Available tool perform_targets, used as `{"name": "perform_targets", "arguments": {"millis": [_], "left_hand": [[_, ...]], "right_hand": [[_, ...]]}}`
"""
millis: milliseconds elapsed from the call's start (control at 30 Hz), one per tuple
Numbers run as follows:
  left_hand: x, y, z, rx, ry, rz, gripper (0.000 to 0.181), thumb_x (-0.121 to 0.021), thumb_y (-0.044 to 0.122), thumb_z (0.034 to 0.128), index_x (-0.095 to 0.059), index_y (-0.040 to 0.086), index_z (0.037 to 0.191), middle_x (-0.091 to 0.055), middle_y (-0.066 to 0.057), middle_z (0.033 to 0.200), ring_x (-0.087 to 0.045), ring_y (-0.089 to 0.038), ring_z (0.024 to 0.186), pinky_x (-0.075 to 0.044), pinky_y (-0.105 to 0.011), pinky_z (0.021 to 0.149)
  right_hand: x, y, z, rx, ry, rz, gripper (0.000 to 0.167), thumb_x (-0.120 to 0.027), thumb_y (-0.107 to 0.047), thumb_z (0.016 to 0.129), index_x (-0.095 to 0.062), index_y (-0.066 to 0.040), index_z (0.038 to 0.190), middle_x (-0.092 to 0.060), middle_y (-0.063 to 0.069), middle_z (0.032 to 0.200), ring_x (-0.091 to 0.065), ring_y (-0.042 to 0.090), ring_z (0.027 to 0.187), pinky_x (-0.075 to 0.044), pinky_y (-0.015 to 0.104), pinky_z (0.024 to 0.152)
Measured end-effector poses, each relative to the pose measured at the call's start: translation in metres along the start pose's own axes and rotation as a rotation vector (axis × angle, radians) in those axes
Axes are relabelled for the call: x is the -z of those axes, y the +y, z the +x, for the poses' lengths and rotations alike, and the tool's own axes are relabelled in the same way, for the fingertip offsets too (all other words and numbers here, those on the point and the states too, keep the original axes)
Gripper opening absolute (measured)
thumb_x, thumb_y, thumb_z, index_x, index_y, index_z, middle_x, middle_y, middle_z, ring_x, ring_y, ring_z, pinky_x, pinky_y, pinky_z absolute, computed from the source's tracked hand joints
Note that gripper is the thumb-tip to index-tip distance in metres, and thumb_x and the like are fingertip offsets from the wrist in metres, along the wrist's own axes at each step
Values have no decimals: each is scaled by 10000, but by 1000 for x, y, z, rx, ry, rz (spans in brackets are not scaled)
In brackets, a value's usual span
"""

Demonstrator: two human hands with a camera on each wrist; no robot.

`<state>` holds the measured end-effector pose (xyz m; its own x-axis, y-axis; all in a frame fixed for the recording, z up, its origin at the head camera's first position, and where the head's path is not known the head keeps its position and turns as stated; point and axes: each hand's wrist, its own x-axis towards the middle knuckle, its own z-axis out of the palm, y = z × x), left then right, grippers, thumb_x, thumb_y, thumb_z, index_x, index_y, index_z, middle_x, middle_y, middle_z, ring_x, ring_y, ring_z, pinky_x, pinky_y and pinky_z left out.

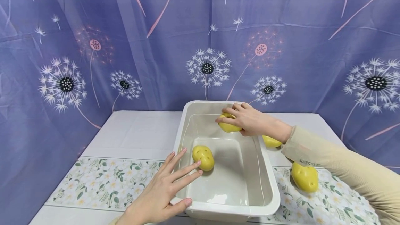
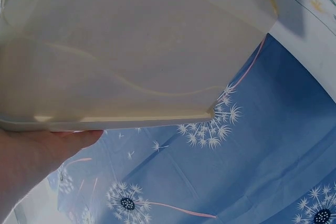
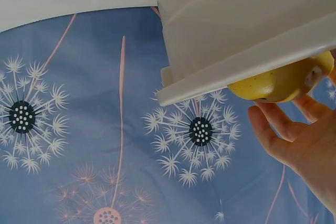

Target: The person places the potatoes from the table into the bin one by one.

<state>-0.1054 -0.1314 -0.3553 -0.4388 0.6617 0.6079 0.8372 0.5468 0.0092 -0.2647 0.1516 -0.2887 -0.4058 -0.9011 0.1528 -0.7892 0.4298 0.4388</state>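
Head view: one smooth, glossy yellow potato-shaped piece [image 1: 228, 127], upper right of the frame's centre; the right hand [image 1: 248, 119] is grasping it in curled fingers above a white rectangular plastic basin [image 1: 226, 181]. Right wrist view: this piece is showing small dark specks and a brownish hollow. Head view, lower centre: a second rounded yellow piece with dark pits [image 1: 203, 157] is lying on the basin floor. The left hand [image 1: 167, 188], released, is resting straight, parted fingers over the near-left rim; contact with that piece: cannot tell. Lower right: a third yellow, lumpy piece [image 1: 304, 178] is sitting on the table.
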Motion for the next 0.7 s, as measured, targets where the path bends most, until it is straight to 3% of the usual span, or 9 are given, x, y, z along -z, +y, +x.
{"name": "perform_targets", "arguments": {"millis": [400, 600, 700], "left_hand": [[1, 0, 0, -13, -1, 3, 489, -333, 439, 912, -441, 190, 1319, -437, 21, 1370, -233, -356, 1338, 11, -374, 1135], [1, 1, 0, -4, -9, 9, 490, -319, 443, 917, -432, 198, 1325, -429, 28, 1375, -228, -350, 1341, -95, -452, 1112], [1, 0, 0, -3, -10, 11, 489, -322, 443, 915, -431, 199, 1325, -427, 29, 1377, -227, -349, 1342, -93, -452, 1113]], "right_hand": [[-3, 0, 3, -4, -19, -3, 818, -730, -92, 573, -421, -286, 1305, -494, 62, 1245, -473, 227, 945, -403, 346, 698], [-4, 0, 3, -3, -11, -4, 820, -732, -87, 570, -423, -285, 1304, -493, 64, 1244, -477, 231, 945, -408, 351, 697], [-4, 0, 4, -2, -6, -2, 825, -738, -90, 562, -425, -283, 1301, -494, 64, 1240, -479, 231, 943, -411, 351, 694]]}}
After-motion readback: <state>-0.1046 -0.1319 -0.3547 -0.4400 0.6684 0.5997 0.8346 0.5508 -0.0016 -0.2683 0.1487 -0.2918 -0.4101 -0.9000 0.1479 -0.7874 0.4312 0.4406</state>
